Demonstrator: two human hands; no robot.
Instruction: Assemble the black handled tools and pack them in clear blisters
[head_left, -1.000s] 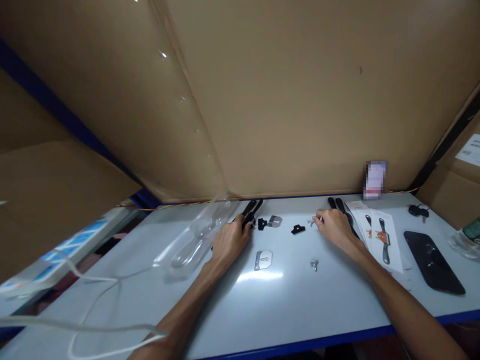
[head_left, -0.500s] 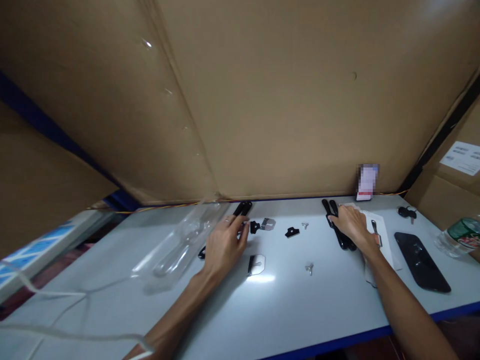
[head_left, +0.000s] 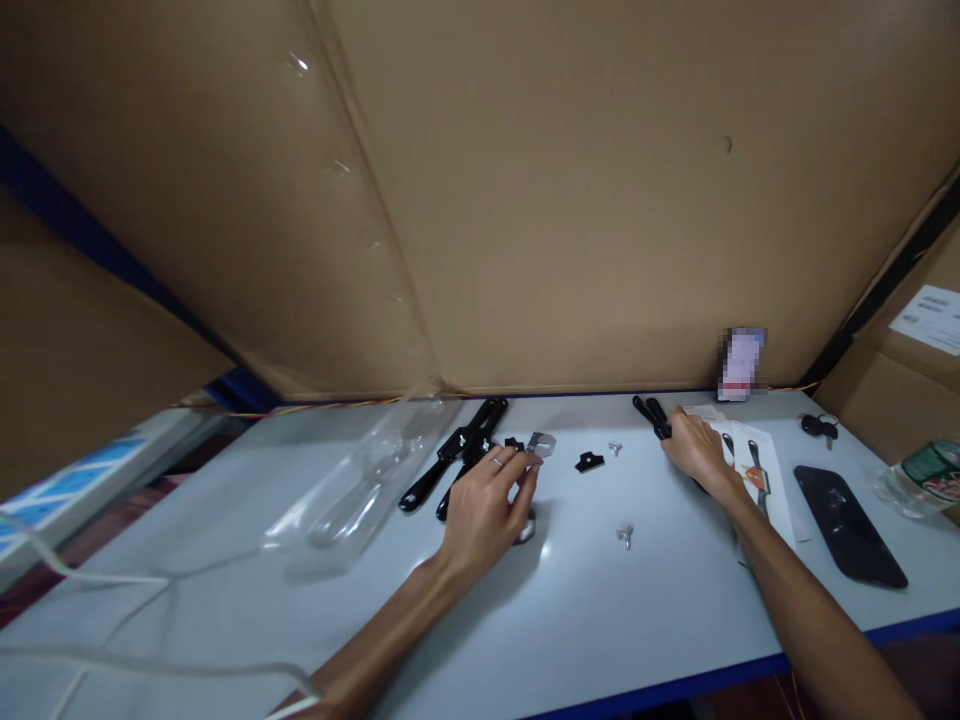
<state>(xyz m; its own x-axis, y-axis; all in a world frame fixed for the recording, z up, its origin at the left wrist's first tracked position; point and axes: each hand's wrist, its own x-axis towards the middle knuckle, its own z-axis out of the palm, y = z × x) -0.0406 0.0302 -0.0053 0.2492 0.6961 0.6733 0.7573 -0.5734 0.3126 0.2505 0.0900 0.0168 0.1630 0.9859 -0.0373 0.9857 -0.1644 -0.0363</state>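
My left hand [head_left: 487, 505] hovers over the small parts, thumb and fingers apart, its fingertips close to a thin metal blade [head_left: 543, 445]. A second blade [head_left: 526, 528] is mostly hidden below the hand. Left of it lie two black spokeshaves [head_left: 469, 440], side by side at a slant. One black lever cap [head_left: 514, 442] shows partly behind my fingers; another lever cap [head_left: 589, 461] lies further right. Two silver thumbscrews [head_left: 615, 449] rest apart from each other on the table. My right hand [head_left: 697, 450] is closed around black spokeshaves [head_left: 651, 415], only their far ends clearly showing.
Clear plastic packaging [head_left: 367, 480] lies left of the spokeshaves. Under and beside my right hand is a printed sheet [head_left: 776, 490]. Further right are a black phone [head_left: 847, 525], keys [head_left: 817, 427] and a bottle [head_left: 926, 475]. A cardboard wall [head_left: 540, 200] stands behind, with a lit phone [head_left: 740, 365] before it.
My left hand has moved right, off the left spokeshaves and toward the blades. The spokeshaves under my right hand have shifted slightly left and tilted, uncovering more of the printed sheet.
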